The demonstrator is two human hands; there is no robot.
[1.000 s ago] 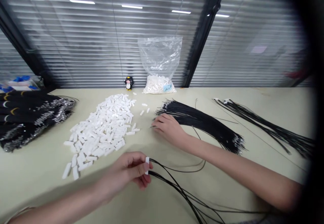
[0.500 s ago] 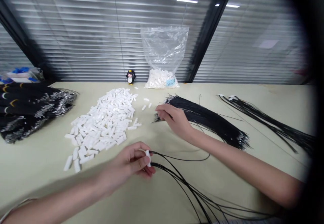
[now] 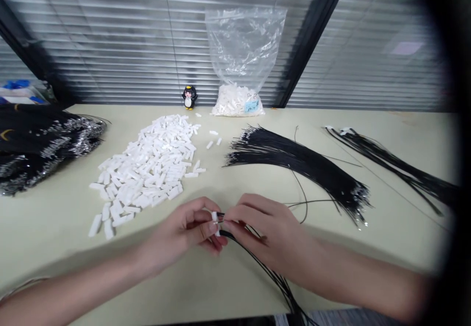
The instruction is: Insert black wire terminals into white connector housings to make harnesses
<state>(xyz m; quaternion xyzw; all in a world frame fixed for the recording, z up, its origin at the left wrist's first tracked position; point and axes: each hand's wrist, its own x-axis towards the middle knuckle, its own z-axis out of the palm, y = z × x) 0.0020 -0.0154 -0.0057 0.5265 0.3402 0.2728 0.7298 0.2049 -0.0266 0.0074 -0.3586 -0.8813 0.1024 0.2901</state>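
Note:
My left hand point(image 3: 198, 228) pinches a small white plastic connector housing point(image 3: 215, 216) between thumb and fingers. Several black wires point(image 3: 253, 256) run out of the housing's right side and hang down over the table's front edge. Close against it, my right hand point(image 3: 265, 228) is closed with thumb and forefinger pinching a thin black wire point(image 3: 221, 221), its tip at the housing's face. Whether that tip has entered a slot I cannot tell. Behind the right hand lies a thick bundle of loose black wires point(image 3: 301, 161) with bare metal ends.
A heap of white connector housings point(image 3: 150, 164) spreads at the left. Farther back stand a clear plastic bag point(image 3: 239, 100) of white pieces and a penguin figurine point(image 3: 189, 97). Finished-looking black cables point(image 3: 390, 164) lie right; more dark wire bundles point(image 3: 47, 144) sit far left.
My right hand has come back from the wire bundle to the connector housing, now with a wire in its fingers. My left hand keeps its hold. The view has tilted down slightly.

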